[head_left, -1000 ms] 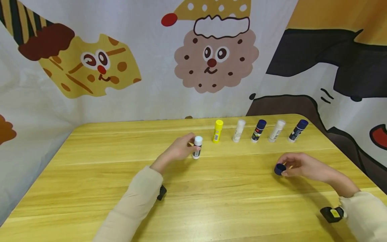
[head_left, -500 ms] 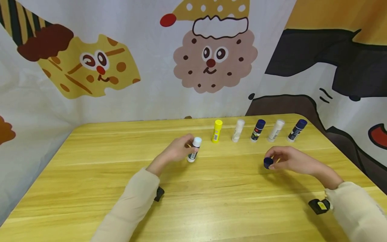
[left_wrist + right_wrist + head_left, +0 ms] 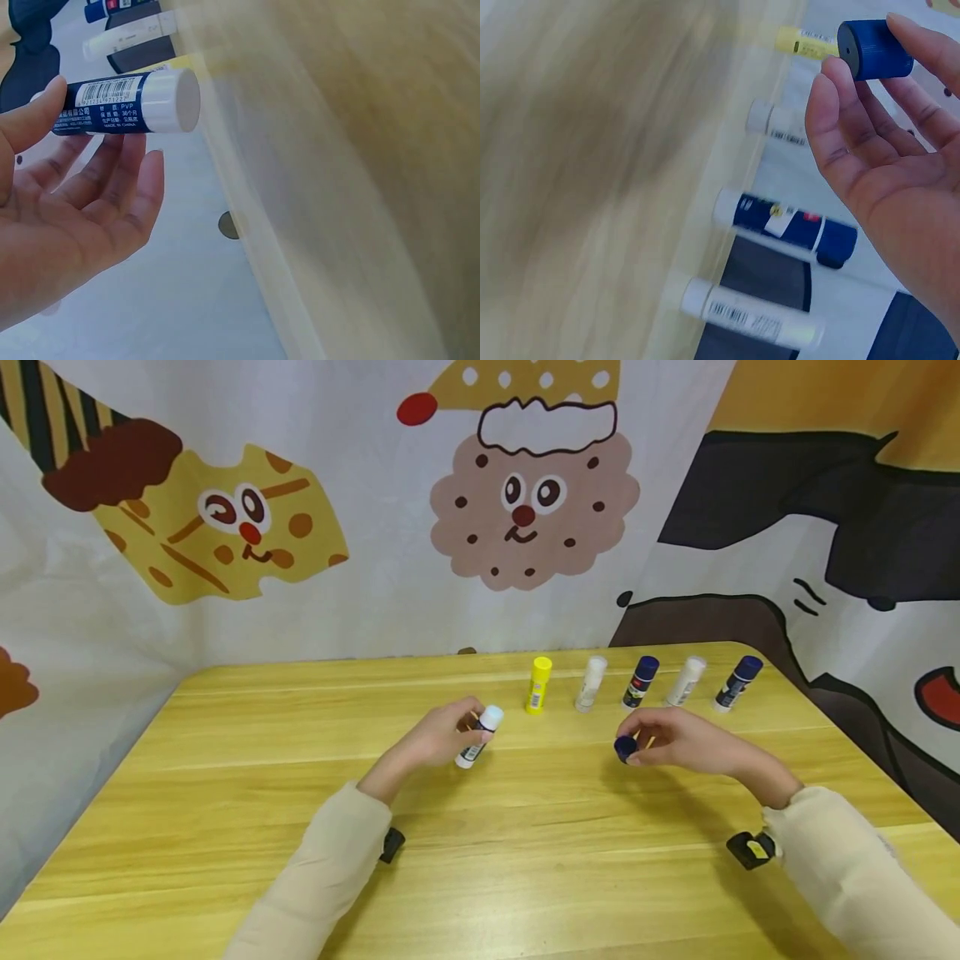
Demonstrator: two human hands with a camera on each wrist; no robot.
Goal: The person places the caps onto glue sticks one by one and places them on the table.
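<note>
My left hand (image 3: 437, 737) grips a glue stick (image 3: 471, 753) between thumb and fingers. Its label is dark blue with a barcode, its base white, and its upper end pale white in the head view. The stick leans to the right over the table. In the left wrist view the thumb crosses the label of the glue stick (image 3: 105, 105), hiding part of it. A small navy cap (image 3: 626, 748) is pinched by the thumb and fingers of my right hand (image 3: 686, 743), to the right of the stick. The right wrist view shows the ridged side of this cap (image 3: 876, 49).
Along the back right of the wooden table (image 3: 300, 793) several glue sticks stand in a row: a yellow one (image 3: 538, 687), a white one (image 3: 592, 683), a navy one (image 3: 641, 683), another white one (image 3: 686, 681) and another navy one (image 3: 738, 683). A cartoon-printed curtain (image 3: 375, 610) hangs behind.
My right hand has moved left with the navy cap, closer to the left hand. The glue stick in my left hand has tipped from upright to leaning right, its base shifting left.
</note>
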